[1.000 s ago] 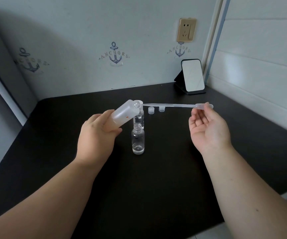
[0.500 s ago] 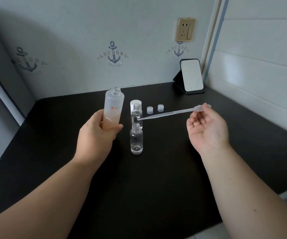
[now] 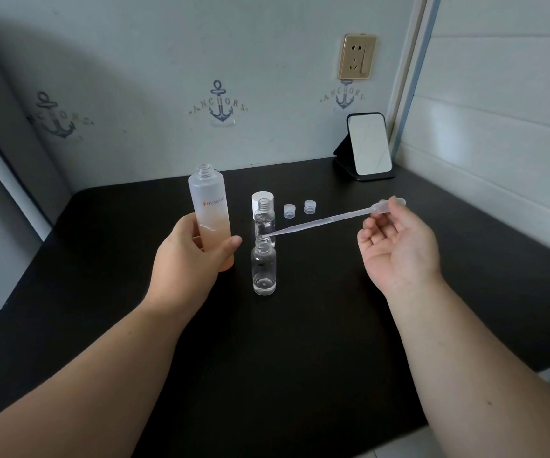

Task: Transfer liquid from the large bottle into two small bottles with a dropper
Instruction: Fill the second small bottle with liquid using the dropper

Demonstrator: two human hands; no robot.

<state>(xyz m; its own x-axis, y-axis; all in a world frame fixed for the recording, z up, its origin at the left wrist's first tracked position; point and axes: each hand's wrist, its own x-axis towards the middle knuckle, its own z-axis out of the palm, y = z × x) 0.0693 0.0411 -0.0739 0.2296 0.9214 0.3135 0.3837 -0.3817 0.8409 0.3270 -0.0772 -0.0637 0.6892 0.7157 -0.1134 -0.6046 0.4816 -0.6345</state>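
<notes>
Emptying the dropper (image 3: 329, 219) into the near small bottle (image 3: 263, 267) looks like the step in hand: its tip sits right at that bottle's open mouth. The right hand (image 3: 399, 246) pinches the bulb between thumb and fingertips; the left hand (image 3: 189, 259) grips the large bottle (image 3: 210, 213), upright and uncapped, just left of the small ones. The far small bottle (image 3: 264, 218) stands behind on the table (image 3: 300, 358). Next comes a gentle squeeze with the tip held steady inside the narrow neck.

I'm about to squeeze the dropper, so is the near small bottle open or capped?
Open. The near small bottle shows a bare threaded neck, and two small caps lie on the table behind it.
</notes>
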